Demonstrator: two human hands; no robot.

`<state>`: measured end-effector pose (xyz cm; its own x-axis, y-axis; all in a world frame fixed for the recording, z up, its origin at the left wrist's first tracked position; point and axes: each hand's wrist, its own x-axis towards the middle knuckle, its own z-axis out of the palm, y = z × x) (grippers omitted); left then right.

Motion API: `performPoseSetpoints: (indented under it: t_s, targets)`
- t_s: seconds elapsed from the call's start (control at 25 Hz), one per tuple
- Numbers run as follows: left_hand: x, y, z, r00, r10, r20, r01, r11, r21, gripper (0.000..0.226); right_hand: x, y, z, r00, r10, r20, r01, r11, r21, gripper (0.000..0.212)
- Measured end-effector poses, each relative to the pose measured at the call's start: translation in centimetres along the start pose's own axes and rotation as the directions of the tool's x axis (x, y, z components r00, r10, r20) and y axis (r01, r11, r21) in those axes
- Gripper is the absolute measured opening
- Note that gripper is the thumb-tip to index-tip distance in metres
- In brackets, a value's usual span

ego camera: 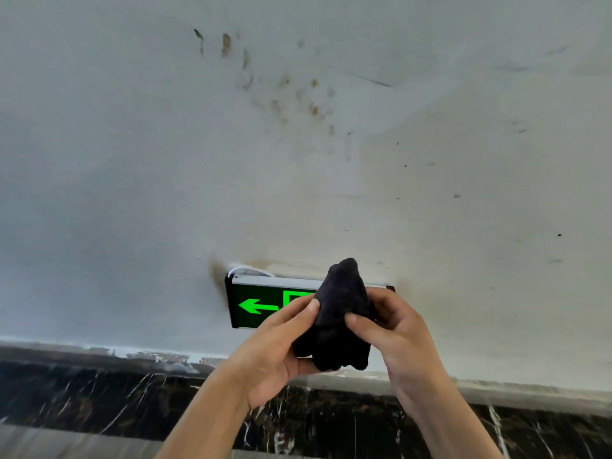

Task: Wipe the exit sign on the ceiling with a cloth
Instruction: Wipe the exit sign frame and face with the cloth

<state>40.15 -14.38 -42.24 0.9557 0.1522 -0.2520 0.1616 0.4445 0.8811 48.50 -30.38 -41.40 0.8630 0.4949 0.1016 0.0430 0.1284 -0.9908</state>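
A: Cloth (pixel 337 313) first. Where is it?

B: Bunched up between both hands, low in the middle of the view. It is dark, nearly black, and thick, gathered to a blunt peak at the top with rounded lobes hanging at the bottom. It sits in front of the right part of the exit sign (pixel 261 304), so I cannot tell whether it touches the sign's face or only covers it from this angle.

A: And the hands?

B: The left hand (pixel 278 356) comes up from the lower left, palm turned toward the camera. Its thumb presses against the cloth's left side and its fingers (pixel 306 366) curl under and behind the bundle. The right hand (pixel 397 329) comes from the lower right. Its thumb lies across the front of the cloth, and the other fingers wrap around the far side, mostly hidden. Both hands are closed on the cloth, neither spread.

A: The sign itself?

B: A flat black panel with a pale metal frame along the top, fixed to the ceiling (pixel 165 160). A lit green arrow (pixel 256 307) points left, and part of a green outline shows beside the cloth. A white cable (pixel 245 270) loops at its top left corner.

A: The ceiling?

B: Off-white, with brownish smudges (pixel 281 94) well above the sign and a dark stain at the sign's left end. Below runs a band of dark marble wall (pixel 99 399) with white veins.
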Motion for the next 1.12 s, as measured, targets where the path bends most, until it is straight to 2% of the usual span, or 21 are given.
performPoseSetpoints:
  t_s: [0.16, 0.24, 0.28, 0.32, 0.4, 0.52, 0.64, 0.8, 0.92, 1.04, 1.12]
  targets:
    - [0.0, -1.2, -1.8, 0.986, -0.027, -0.163, 0.001, 0.987, -0.158, 0.027, 2.0, -0.9, 1.2, 0.993, 0.015, 0.113, 0.019, 0.955, -0.295, 0.038]
    - [-0.1, -1.5, -2.7, 0.971, -0.032, -0.235, -0.029, 0.967, -0.254, 0.021, 3.6, -1.8, 2.2, 0.991, -0.123, 0.053, 0.133, 0.876, -0.464, 0.036]
    - [-0.1, -1.6, -3.2, 0.963, -0.035, -0.267, -0.048, 0.954, -0.297, 0.022, 4.6, -2.4, 2.8, 0.965, -0.262, 0.018, 0.223, 0.78, -0.585, 0.034]
    - [0.0, -1.6, -3.5, 0.955, -0.035, -0.295, -0.068, 0.94, -0.334, 0.026, 5.7, -2.9, 3.4, 0.909, -0.416, 0.015, 0.307, 0.647, -0.698, 0.034]
    - [0.2, -1.4, -4.0, 0.944, -0.026, -0.33, -0.109, 0.917, -0.383, 0.035, 7.9, -3.8, 4.6, 0.762, -0.635, 0.125, 0.431, 0.354, -0.83, 0.037]
    - [0.4, -0.9, -4.5, 0.94, -0.012, -0.34, -0.145, 0.89, -0.432, 0.041, 11.3, -4.1, 5.5, 0.625, -0.672, 0.397, 0.506, -0.038, -0.862, 0.049]
    - [0.3, -0.7, -5.4, 0.943, 0.013, -0.333, -0.169, 0.879, -0.445, 0.044, 14.9, -4.6, 4.9, 0.566, -0.641, 0.519, 0.464, -0.274, -0.843, 0.061]
    - [0.1, -0.5, -7.9, 0.929, 0.052, -0.366, -0.223, 0.868, -0.443, 0.046, 18.5, -4.7, 4.0, 0.518, -0.634, 0.574, 0.419, -0.397, -0.817, 0.067]
    - [0.3, -0.5, -10.0, 0.884, 0.066, -0.463, -0.275, 0.873, -0.402, 0.046, 19.8, -3.8, 3.9, 0.443, -0.679, 0.586, 0.373, -0.454, -0.809, 0.066]
    - [1.0, -0.4, -12.5, 0.805, 0.136, -0.577, -0.353, 0.892, -0.282, 0.044, 20.8, -3.2, 3.9, 0.375, -0.717, 0.588, 0.342, -0.483, -0.806, 0.064]
    - [1.7, -0.2, -14.0, 0.702, 0.201, -0.683, -0.394, 0.909, -0.138, 0.033, 21.2, -2.9, 3.9, 0.332, -0.735, 0.591, 0.323, -0.5, -0.803, 0.063]
